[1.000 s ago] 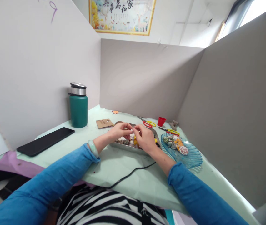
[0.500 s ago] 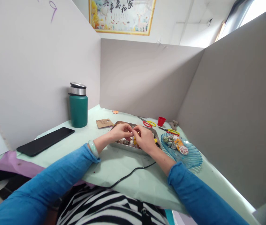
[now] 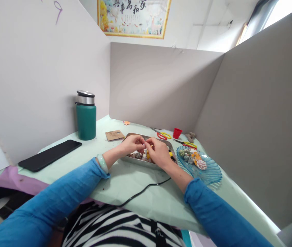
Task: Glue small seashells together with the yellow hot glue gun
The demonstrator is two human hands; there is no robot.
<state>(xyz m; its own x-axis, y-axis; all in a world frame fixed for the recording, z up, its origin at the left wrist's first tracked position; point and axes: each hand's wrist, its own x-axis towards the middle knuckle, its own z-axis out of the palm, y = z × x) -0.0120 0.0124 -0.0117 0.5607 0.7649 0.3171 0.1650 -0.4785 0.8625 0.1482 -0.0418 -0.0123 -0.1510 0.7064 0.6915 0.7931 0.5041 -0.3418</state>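
Over a shallow metal tray [image 3: 143,164], my left hand [image 3: 133,144] and my right hand [image 3: 158,151] meet fingertip to fingertip. Both are closed in a pinch, and whatever sits between the fingers is too small to make out. Inside the tray lie small mixed pieces [image 3: 138,155], brownish, white, yellow and black, partly covered by my hands. To the right of the tray is a blue ribbed glass plate [image 3: 214,171] bearing several round patterned pieces [image 3: 201,164], some orange, some white and red, some greenish.
Behind the tray lie red-and-yellow scissors [image 3: 164,136], a red cup [image 3: 177,133] and a second pair of scissors [image 3: 190,145]. A brown card [image 3: 114,135], a green bottle [image 3: 86,120] and a black phone [image 3: 50,155] are on the left. A black cable [image 3: 146,188] crosses the front. Grey partitions [image 3: 158,82] enclose the table.
My fingertips have shifted very slightly where they meet. Everything else stays in place.
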